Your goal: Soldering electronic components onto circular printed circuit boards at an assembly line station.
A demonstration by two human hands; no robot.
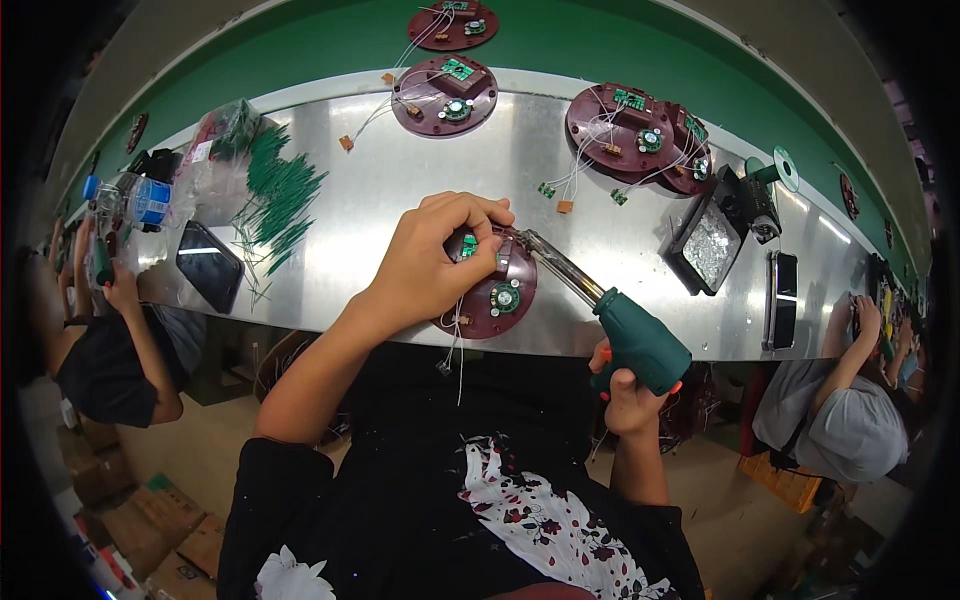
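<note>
A round maroon plastic plate (517, 318) with small green circuit boards, a round component and thin white wires lies at the near edge of the bench in front of me. My left hand (440, 255) is over its upper left part, thumb and fingers pinched together. Whatever is in that pinch is too small and hidden to make out. Gripped in my right hand (632, 400) is a dark green soldering gun (645, 342) with orange-red parts. Its long metal barrel slants up and left, and the tip reaches the plate's top edge beside my left fingertips.
More maroon plates (445, 95) with trailing wires lie at the back, some overlapping (615, 130). Left are green wires (278, 190), a phone (209, 265) and a bottle (150, 200). Right are a black tray (706, 243), a solder spool (783, 168) and another phone (782, 300). People sit on both sides.
</note>
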